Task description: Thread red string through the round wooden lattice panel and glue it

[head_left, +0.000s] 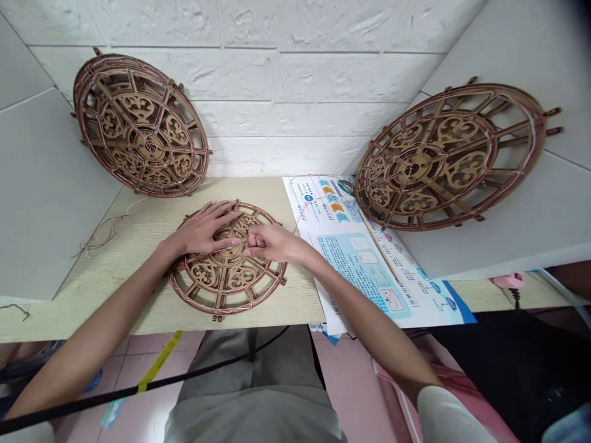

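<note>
A round brown openwork disc (226, 280) with scroll cut-outs, spokes and wires along its rings lies flat on the desk in front of me. My left hand (207, 227) rests on its upper left part, fingers stretched out and palm down. Over the right of the disc's centre is my right hand (268, 242), its fingers curled in a pinch. Whatever those fingertips hold, if anything, is too small to make out.
Two similar discs lean upright, one at the back left (138, 144) and one at the right (443, 154). Printed papers (355, 264) cover the desk's right side. Loose wires (104, 237) lie at left. Grey panels flank the desk (124, 295); a white brick wall (295, 80) stands behind.
</note>
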`<state>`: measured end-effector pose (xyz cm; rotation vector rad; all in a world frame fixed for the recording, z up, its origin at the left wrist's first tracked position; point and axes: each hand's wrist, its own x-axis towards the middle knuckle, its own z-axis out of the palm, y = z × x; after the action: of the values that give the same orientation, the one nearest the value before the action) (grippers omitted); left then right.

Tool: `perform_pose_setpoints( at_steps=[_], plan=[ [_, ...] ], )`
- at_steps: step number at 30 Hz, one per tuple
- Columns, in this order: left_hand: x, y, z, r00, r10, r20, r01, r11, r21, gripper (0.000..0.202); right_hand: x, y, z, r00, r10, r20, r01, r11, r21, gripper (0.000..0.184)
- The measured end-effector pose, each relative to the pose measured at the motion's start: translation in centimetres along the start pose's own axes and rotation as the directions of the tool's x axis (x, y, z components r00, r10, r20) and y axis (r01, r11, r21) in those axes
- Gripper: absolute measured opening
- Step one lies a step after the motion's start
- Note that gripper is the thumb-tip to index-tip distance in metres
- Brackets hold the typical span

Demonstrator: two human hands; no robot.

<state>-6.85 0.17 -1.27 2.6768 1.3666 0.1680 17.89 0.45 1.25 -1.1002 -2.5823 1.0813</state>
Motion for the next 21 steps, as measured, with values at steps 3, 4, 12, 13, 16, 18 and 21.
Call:
perform_pose_setpoints(
  at_steps=[3, 4, 12, 13, 16, 18, 21],
  plan=[
    [0.3, -0.2, -0.1, 1.000, 0.015, 0.026, -0.015, 1.000, -0.003, 0.082, -0.6, -0.2, -1.2, 0.998, -0.019, -0.053, 0.020, 1.000, 0.024, 0.023],
    [0.4, -0.3, -0.2, 0.999, 0.020, 0.037, -0.020, 1.000, -0.002, 0.082, -0.9, -0.4, -1.7, 0.995, -0.008, -0.098, 0.008, 1.000, -0.004, 0.019],
    [0.7, -0.3, -0.9, 0.996, 0.023, 0.086, -0.023, 1.000, -0.005, 0.083, -8.9, -4.6, -5.6, 0.964, -0.113, -0.241, 0.077, 0.985, -0.153, 0.022],
    [0.6, -0.2, -1.0, 0.996, 0.028, 0.083, -0.027, 1.000, -0.005, 0.082, -10.9, -4.9, -5.8, 0.964, -0.141, -0.227, 0.116, 0.986, -0.122, 0.025],
    [0.3, -0.5, -0.8, 0.999, 0.032, 0.020, -0.031, 0.999, -0.019, 0.077, -17.3, -4.2, -5.6, 0.983, -0.061, -0.171, 0.067, 0.997, 0.027, 0.030],
    [0.2, -1.0, -0.4, 0.999, 0.026, -0.035, -0.027, 0.999, -0.032, 0.074, -21.2, -2.2, -4.7, 0.977, 0.111, -0.180, -0.095, 0.991, 0.095, 0.033],
    [0.4, -1.5, 0.6, 0.994, 0.045, -0.099, -0.045, 0.999, -0.003, 0.077, -25.9, 2.5, -2.4, 0.808, 0.404, -0.429, -0.394, 0.912, 0.115, 0.044]
  ],
)
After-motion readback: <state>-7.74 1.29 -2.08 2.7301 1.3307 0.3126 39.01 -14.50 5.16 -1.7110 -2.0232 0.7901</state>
